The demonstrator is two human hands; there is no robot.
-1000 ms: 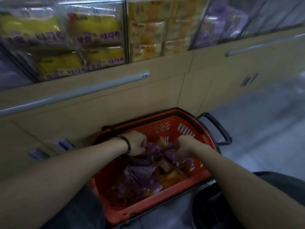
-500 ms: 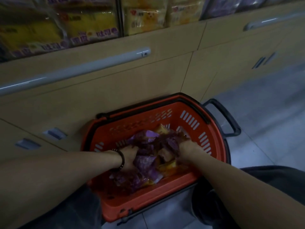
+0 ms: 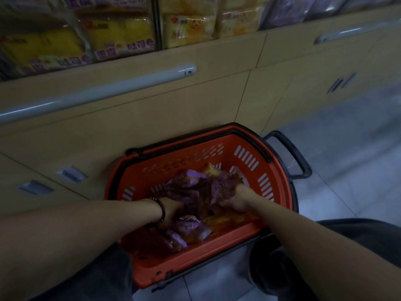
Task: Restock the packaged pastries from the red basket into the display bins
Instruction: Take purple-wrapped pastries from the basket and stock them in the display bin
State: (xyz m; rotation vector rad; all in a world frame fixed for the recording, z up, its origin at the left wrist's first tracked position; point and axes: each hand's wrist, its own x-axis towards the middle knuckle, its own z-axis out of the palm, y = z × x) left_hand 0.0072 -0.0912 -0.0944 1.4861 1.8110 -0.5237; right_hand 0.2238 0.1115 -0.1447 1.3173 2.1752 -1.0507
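Note:
The red basket (image 3: 249, 148) stands on the floor against the cabinet, between my knees. Inside lies a heap of purple and orange packaged pastries (image 3: 195, 185). My left hand (image 3: 171, 208), with a dark bracelet on its wrist, is dug into the left side of the heap, fingers hidden among the packets. My right hand (image 3: 235, 202) grips the bunched purple packets on the right side. The display bins (image 3: 121, 38) with yellow and purple packets run along the top of the view, above the cabinet.
A beige cabinet front (image 3: 152, 118) with a grey rail (image 3: 97, 92) and recessed handles (image 3: 71, 173) stands just behind the basket. The basket's black handle (image 3: 290, 155) sticks out to the right over grey floor tiles (image 3: 347, 148).
Both hands have sunk lower into the basket and gathered the packets from both sides. My view has tilted down, so less of the display bins shows.

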